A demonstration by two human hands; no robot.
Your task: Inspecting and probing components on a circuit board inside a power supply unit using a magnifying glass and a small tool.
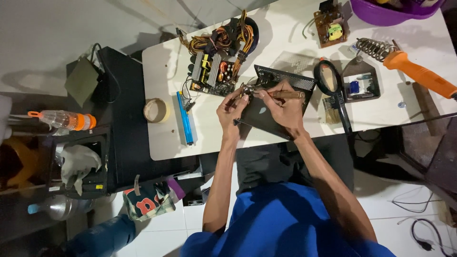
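My left hand (230,111) pinches a small metal part (247,89) above a black metal case panel (266,116) lying on the white table (162,138). My right hand (284,108) grips a wooden-handled screwdriver (284,94), held level, with its tip pointing left at that small part. Both hands hover over the panel, close together. A green circuit board with coils and a bundle of orange and yellow wires (214,71) sits just behind my left hand.
On the table lie a blue pen-like tool (185,119), a tape roll (156,110), a magnifying glass (329,78), a brush (330,108), a small brown circuit board (330,26), an orange-handled soldering iron (419,71) on its stand, and a purple bowl (385,12). A black side stand (114,123) holds bottles and cloth at left.
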